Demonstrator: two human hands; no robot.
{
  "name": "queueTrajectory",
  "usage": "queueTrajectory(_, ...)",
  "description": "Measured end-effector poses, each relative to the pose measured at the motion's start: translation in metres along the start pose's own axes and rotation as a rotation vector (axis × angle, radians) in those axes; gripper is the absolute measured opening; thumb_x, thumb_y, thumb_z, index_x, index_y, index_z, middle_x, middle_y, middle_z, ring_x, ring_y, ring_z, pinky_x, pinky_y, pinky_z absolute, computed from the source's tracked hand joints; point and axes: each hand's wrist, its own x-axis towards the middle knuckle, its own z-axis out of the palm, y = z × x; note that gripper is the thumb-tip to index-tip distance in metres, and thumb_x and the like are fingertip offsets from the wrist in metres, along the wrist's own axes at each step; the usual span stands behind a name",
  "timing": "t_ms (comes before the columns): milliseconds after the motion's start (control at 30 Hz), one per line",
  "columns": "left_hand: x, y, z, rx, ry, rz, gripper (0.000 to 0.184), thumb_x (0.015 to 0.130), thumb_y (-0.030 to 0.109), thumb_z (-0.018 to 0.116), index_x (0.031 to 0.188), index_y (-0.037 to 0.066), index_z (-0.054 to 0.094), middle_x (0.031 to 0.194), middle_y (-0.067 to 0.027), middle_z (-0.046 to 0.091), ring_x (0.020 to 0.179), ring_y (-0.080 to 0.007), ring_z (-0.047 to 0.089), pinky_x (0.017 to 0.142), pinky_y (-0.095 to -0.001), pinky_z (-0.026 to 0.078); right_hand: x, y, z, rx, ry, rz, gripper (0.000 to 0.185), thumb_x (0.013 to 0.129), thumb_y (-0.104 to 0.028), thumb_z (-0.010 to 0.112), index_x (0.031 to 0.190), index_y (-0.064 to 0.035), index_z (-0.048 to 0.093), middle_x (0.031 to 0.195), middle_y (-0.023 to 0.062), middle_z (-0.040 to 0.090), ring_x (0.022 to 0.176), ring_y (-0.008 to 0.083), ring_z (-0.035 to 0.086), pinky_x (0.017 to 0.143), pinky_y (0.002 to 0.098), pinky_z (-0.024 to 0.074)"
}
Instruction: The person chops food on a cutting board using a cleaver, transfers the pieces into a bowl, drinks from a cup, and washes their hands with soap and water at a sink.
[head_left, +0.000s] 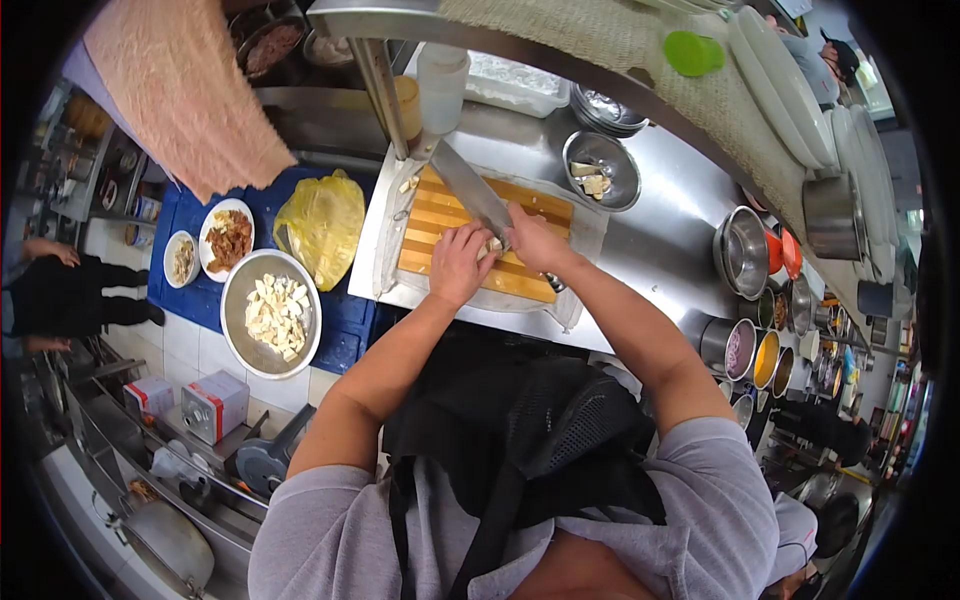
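Note:
A striped wooden cutting board (425, 235) lies on a white cloth on the steel counter. My right hand (535, 242) is closed round a large cleaver (465, 185), whose blade points up and left across the board. Beside the blade, my left hand (462, 262) has its fingers curled on a small pale piece of food (490, 247). To the left, a steel bowl (232, 310) holds many pale cut chunks (275, 315). Above the board's right part, another steel bowl (625, 165) contains a few pale pieces.
On a blue surface (205, 305) are a yellow plastic bag (325, 225), a plate of brown food (228, 238) and a small dish (182, 260). A shelf (560, 45) overhangs the counter. Metal bowls (742, 255) stand at right. Another person (70, 290) is at far left.

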Motion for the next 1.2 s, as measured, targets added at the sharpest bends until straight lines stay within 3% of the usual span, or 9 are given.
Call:
queueTrajectory(100, 0.003, -0.006, 0.002, -0.055, -0.001, 0.009, 0.038, 0.075, 0.015, 0.077, 0.11, 0.009, 0.062, 0.115, -0.0082, 0.06, 0.103, -0.0323, 0.055, 0.088, -0.0421, 0.047, -0.007, 0.016, -0.003, -0.083, 0.091, -0.034, 0.022, 0.097, -0.014, 0.051, 0.112, -0.0015, 0.041, 0.084, 0.0285, 0.066, 0.085, 0.0495, 0.063, 0.075, 0.0578, 0.0457)
queueTrajectory(333, 0.0, -0.007, -0.004, -0.102, -0.019, 0.013, 0.038, 0.076, 0.014, 0.073, 0.11, 0.006, 0.06, 0.116, -0.0125, 0.057, 0.105, -0.035, 0.053, 0.09, -0.0445, 0.044, -0.065, -0.035, -0.049, -0.204, 0.016, 0.034, 0.023, 0.093, -0.009, 0.05, 0.113, -0.0005, 0.041, 0.078, 0.0271, 0.066, 0.076, 0.0469, 0.065, 0.068, 0.0574, 0.0471)
queueTrajectory(500, 0.002, -0.003, 0.003, -0.042, 0.001, -0.054, 0.036, 0.074, 0.014, 0.073, 0.107, 0.008, 0.06, 0.116, -0.0111, 0.058, 0.105, -0.0335, 0.054, 0.086, -0.0437, 0.045, -0.098, -0.061, -0.057, -0.379, -0.192, 0.119, 0.03, 0.085, 0.0, 0.05, 0.113, -0.0012, 0.04, 0.073, 0.0245, 0.066, 0.071, 0.0441, 0.066, 0.063, 0.0552, 0.0495)
queueTrajectory(700, 0.004, -0.001, 0.004, -0.016, 0.02, -0.043, 0.035, 0.071, 0.013, 0.074, 0.104, 0.01, 0.061, 0.115, -0.008, 0.059, 0.103, -0.0301, 0.055, 0.084, -0.0415, 0.047, -0.109, -0.071, -0.065, -0.386, -0.253, 0.189, 0.028, 0.084, 0.002, 0.05, 0.109, 0.0005, 0.039, 0.073, 0.0249, 0.065, 0.071, 0.0442, 0.066, 0.063, 0.0544, 0.0503)
queueTrajectory(933, 0.006, -0.003, 0.003, -0.016, 0.009, -0.048, 0.033, 0.069, 0.011, 0.074, 0.1, 0.01, 0.063, 0.112, -0.0069, 0.059, 0.1, -0.0291, 0.056, 0.084, -0.0407, 0.047, -0.09, -0.049, -0.037, -0.352, -0.252, 0.164, 0.025, 0.085, 0.0, 0.049, 0.108, 0.0021, 0.039, 0.076, 0.0276, 0.065, 0.073, 0.046, 0.066, 0.065, 0.0551, 0.0503)
queueTrajectory(1033, 0.005, -0.007, 0.007, -0.05, 0.032, -0.022, 0.035, 0.068, 0.01, 0.075, 0.101, 0.01, 0.063, 0.112, -0.0071, 0.059, 0.099, -0.0294, 0.056, 0.084, -0.0406, 0.047, -0.059, -0.028, -0.008, -0.262, -0.204, 0.174, 0.023, 0.087, -0.003, 0.049, 0.108, 0.0022, 0.04, 0.079, 0.0292, 0.066, 0.076, 0.0473, 0.066, 0.068, 0.0563, 0.0498)
queueTrajectory(1100, 0.003, -0.006, 0.005, -0.051, 0.026, -0.023, 0.035, 0.069, 0.009, 0.075, 0.102, 0.009, 0.063, 0.112, -0.0073, 0.059, 0.099, -0.0296, 0.056, 0.084, -0.0406, 0.047, -0.032, -0.015, 0.02, -0.193, -0.048, 0.115, 0.024, 0.089, -0.007, 0.051, 0.109, 0.0018, 0.041, 0.082, 0.0294, 0.066, 0.08, 0.0479, 0.065, 0.07, 0.0572, 0.0492)
queueTrajectory(1200, 0.004, -0.007, 0.001, -0.068, 0.019, 0.012, 0.035, 0.07, 0.008, 0.076, 0.102, 0.008, 0.063, 0.111, -0.0085, 0.059, 0.099, -0.0305, 0.056, 0.085, -0.041, 0.047, 0.004, -0.016, 0.011, -0.153, -0.033, 0.071, 0.027, 0.091, -0.011, 0.055, 0.11, 0.0006, 0.041, 0.082, 0.0292, 0.066, 0.081, 0.0481, 0.065, 0.071, 0.0578, 0.0486)
